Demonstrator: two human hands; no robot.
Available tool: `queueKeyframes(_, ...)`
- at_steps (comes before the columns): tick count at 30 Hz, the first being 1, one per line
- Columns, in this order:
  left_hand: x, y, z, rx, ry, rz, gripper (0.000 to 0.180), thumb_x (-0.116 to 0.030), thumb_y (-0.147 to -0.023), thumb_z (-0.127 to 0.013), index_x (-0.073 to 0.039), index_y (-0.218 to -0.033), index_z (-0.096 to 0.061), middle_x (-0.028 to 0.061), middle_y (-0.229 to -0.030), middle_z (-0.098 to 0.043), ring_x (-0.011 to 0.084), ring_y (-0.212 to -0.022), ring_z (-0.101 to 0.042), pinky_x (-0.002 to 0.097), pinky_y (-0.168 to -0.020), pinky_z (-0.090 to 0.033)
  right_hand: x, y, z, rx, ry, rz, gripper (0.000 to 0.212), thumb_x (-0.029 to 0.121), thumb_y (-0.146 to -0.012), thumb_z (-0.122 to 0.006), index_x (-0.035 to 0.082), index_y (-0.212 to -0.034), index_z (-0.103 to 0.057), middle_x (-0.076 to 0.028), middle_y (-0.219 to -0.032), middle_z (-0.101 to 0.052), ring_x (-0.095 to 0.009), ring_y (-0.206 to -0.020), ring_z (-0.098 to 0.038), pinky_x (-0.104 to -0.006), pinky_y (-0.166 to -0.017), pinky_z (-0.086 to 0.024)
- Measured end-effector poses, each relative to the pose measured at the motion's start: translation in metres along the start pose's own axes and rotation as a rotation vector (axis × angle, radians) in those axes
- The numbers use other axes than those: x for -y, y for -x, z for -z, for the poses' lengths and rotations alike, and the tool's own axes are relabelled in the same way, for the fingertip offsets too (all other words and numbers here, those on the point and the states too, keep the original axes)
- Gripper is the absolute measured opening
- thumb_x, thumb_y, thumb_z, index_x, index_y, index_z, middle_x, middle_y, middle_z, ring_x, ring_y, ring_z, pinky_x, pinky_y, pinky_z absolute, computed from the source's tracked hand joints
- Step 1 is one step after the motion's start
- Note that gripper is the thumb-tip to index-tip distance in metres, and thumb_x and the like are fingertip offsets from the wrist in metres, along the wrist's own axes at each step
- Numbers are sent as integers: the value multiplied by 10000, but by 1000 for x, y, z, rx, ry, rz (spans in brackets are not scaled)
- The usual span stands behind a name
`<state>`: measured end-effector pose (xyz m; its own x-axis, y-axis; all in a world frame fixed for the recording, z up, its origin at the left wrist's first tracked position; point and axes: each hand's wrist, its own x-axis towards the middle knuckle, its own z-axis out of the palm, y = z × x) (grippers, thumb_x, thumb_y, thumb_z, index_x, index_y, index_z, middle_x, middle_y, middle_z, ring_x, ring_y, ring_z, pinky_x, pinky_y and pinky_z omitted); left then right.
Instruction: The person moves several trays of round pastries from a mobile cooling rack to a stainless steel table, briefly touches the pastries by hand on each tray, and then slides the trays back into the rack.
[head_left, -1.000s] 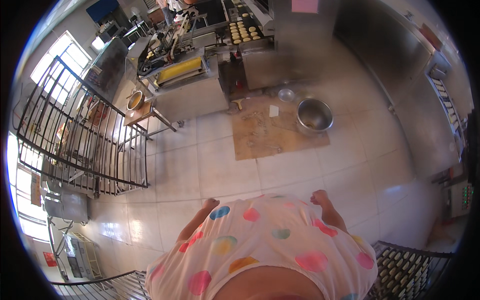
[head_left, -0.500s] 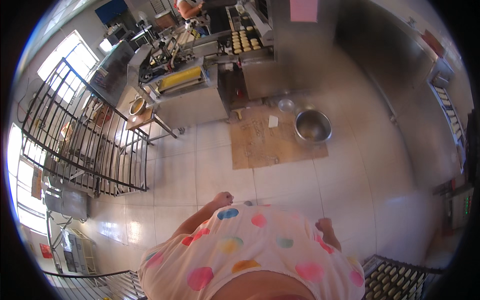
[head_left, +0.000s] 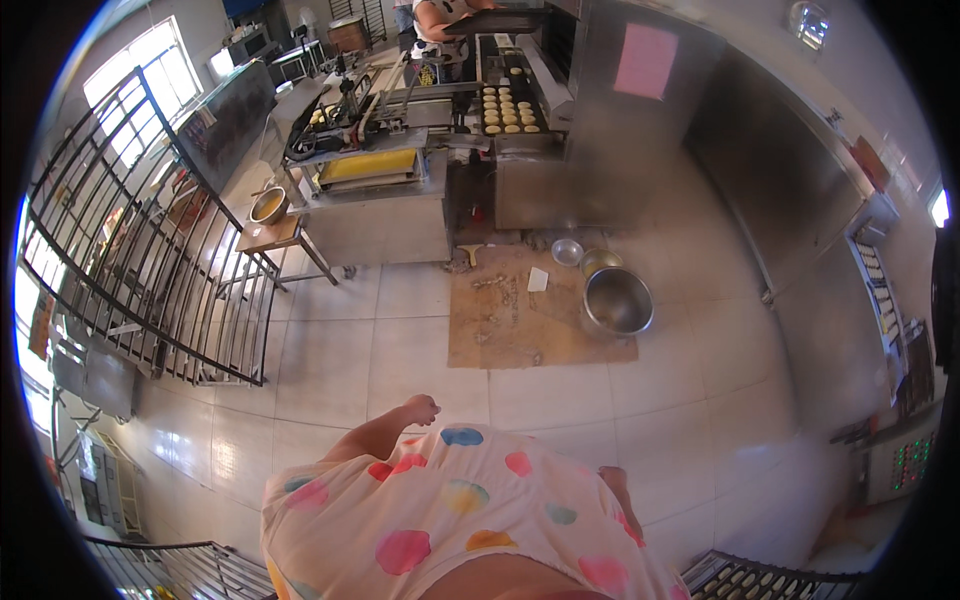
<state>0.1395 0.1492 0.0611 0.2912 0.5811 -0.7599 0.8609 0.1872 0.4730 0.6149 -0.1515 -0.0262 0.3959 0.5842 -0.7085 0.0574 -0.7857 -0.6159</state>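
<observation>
Left hand [head_left: 422,409] is loosely curled, nothing visible in it; right hand [head_left: 613,480], part-hidden: cannot tell. Ahead, untouched, a steel bowl [head_left: 618,300] sits by the right edge of a brown mat [head_left: 480,345]. Judged step: walking; any grasp first calls for approach.

Pale tiled floor [head_left: 545,405] below left fingers [head_left: 432,409]. Ahead: brown cardboard sheet [head_left: 510,340] bearing white card [head_left: 538,279], steel bowl [head_left: 618,302] toward right.
</observation>
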Motion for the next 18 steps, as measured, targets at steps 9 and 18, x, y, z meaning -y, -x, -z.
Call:
queueKeyframes(9,3,-43,16,52,-1,-62,329,-282,-857,-471,9,-839,-625,85,-716,-655,175,-566,-626,307,-512,-528,13,10,-16,-94,-33,26,100,145,-742,-600,77,-669,-607,-137,-625,-607,-276,-525,-581,-356,-470,-459)
queueKeyframes(18,-3,-73,11,108,-45,-30,374,-318,-877,-457,-1,-778,-629,77,-689,-647,178,-553,-613,315,-505,-521,-70,43,0,-221,741,361,100,167,-716,-651,93,-664,-609,-135,-625,-602,-291,-550,-579,-371,-495,-455)
